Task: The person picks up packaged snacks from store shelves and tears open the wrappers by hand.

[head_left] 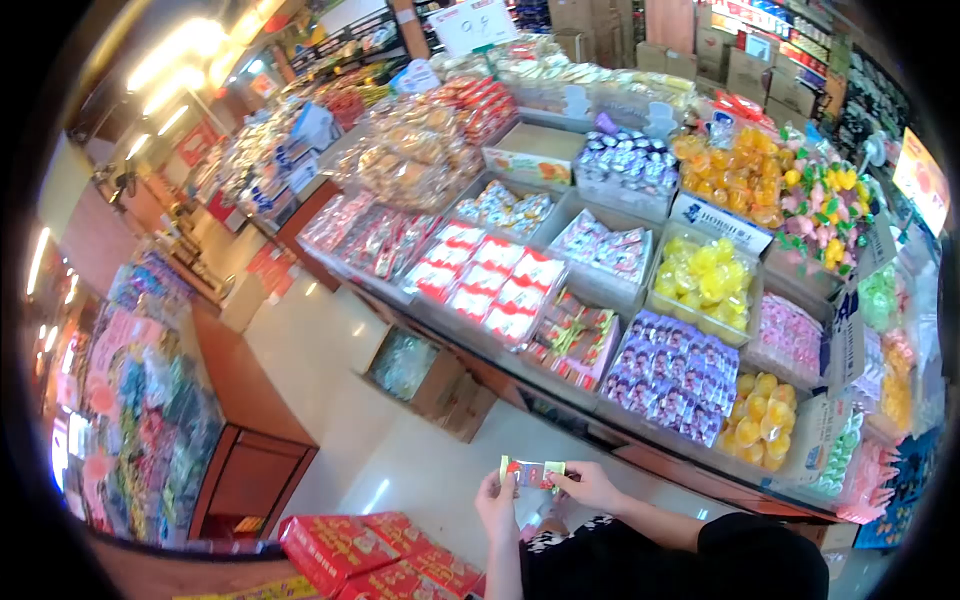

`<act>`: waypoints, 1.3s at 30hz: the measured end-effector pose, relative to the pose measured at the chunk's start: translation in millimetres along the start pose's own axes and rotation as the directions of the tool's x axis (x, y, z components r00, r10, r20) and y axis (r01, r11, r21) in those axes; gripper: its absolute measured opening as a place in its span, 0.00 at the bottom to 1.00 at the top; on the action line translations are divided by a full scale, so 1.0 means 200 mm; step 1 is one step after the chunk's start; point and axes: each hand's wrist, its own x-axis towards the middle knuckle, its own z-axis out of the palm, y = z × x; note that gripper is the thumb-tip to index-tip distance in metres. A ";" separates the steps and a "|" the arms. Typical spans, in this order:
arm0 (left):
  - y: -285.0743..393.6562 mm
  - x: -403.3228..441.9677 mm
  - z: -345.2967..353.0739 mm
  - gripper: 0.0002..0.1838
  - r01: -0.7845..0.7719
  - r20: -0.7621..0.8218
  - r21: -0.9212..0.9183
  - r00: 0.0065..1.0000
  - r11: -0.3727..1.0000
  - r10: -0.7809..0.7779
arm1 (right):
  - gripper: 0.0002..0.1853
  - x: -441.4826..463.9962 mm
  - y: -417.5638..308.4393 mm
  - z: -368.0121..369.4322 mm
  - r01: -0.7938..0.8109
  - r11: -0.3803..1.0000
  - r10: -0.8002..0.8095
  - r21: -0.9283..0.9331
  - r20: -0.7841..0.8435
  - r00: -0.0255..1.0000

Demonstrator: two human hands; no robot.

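Observation:
A small wrapped packet (532,474), red and dark with pale yellow-green ends, is stretched level between my two hands at the lower middle of the head view. My left hand (496,500) pinches its left end, and my right hand (588,486) pinches its right end. Beyond my hands stands a long display counter (480,362) with trays of wrapped sweets. Purple printed packets (672,375) and round yellow-orange sweets (762,420) lie in the trays closest to my right hand.
Red gift boxes (350,545) sit at the bottom, left of my hands. An open cardboard box (430,390) with clear plastic inside stands on the floor (320,350) against the counter. Another wooden display (250,400) heaped with packets stands at the left.

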 end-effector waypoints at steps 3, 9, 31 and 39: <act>0.21 0.32 0.26 0.18 0.092 0.128 -0.122 0.989 0.988 -0.076 | 0.13 0.22 -0.13 -0.13 0.059 0.998 -0.051 0.036 -0.190 0.981; 0.25 0.65 0.54 0.17 0.305 0.292 -0.178 0.924 0.936 -0.246 | 0.11 0.40 -0.15 -0.22 0.281 0.926 -0.133 0.251 -0.481 0.866; -0.23 1.52 1.15 0.10 0.635 0.369 -0.083 0.735 0.768 -0.568 | 0.16 1.24 -0.12 -0.81 -0.145 0.982 -0.046 -0.118 -0.904 0.424; -0.27 1.66 1.28 0.10 0.726 0.293 0.007 0.656 0.688 -0.695 | 0.12 1.45 -0.03 -0.87 -0.530 0.823 0.056 -0.205 -0.898 0.436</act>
